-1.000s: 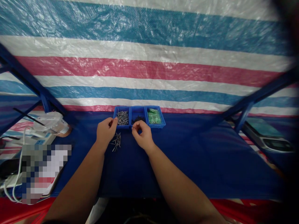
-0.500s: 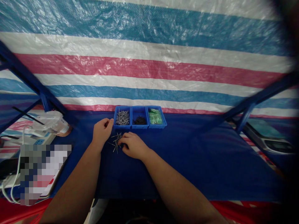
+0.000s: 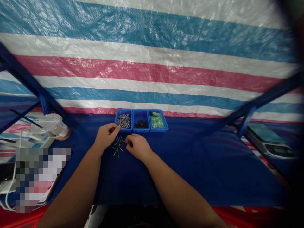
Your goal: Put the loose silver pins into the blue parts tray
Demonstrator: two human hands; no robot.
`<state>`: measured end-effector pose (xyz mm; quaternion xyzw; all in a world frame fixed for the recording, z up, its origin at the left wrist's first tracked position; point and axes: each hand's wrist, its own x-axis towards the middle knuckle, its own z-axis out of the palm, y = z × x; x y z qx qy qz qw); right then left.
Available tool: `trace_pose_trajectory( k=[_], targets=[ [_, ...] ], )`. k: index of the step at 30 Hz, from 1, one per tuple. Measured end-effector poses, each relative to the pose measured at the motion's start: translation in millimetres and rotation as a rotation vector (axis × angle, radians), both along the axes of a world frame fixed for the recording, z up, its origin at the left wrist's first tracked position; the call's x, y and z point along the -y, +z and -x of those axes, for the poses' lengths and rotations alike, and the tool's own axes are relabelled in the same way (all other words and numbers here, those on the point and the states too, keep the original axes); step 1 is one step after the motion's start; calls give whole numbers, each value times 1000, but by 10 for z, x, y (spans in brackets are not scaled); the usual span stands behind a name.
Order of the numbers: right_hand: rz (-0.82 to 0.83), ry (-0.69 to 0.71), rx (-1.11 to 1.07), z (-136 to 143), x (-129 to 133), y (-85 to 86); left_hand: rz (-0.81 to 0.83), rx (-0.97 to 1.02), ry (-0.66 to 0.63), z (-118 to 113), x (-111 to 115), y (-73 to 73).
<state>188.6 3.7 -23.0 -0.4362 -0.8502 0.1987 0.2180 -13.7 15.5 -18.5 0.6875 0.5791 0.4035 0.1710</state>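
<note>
A loose pile of thin silvery metal pins, like nails or rivets, lies on the blue table between my hands. My right hand is closed in a pinch just right of the pile, and one thin pin pokes out from its fingertips. My left hand is also pinched, its fingertips by the front left corner of a blue bin; what it holds, if anything, is hidden. More such metal pins fill that bin. The middle bin contains small dark pieces, too small to name.
Green plastic packets lie in the right bin. At left are a clear plastic tub, white cables and a blurred-out flat item. A digital scale stands at right. Blue frame bars slant at both sides before a striped sheet.
My right hand has drawn back rightward from the pile with a pin in its fingertips. My left hand has shifted slightly right, to the left bin's front corner.
</note>
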Motion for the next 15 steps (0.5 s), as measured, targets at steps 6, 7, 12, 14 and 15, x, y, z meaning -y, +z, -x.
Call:
trace_pose_trajectory(
  k=[6,7,12,14,15],
  targets=[
    [-73,-34,-371,-51,-39,33,-53,-88,-350,-86,70,77],
    [-79,-33,-421,-51,-40,36,-57,-86,-371,-98,76,89],
    [-89,-90,-590,-42,-55,10,-34,-120,-410,-135,97,107],
    [-78,-102,-612,-43,-69,-15,-26,-136,-410,-142,107,97],
    [-66,-108,-621,-46,-77,-28,-28,-143,-409,-145,108,91]
  ],
)
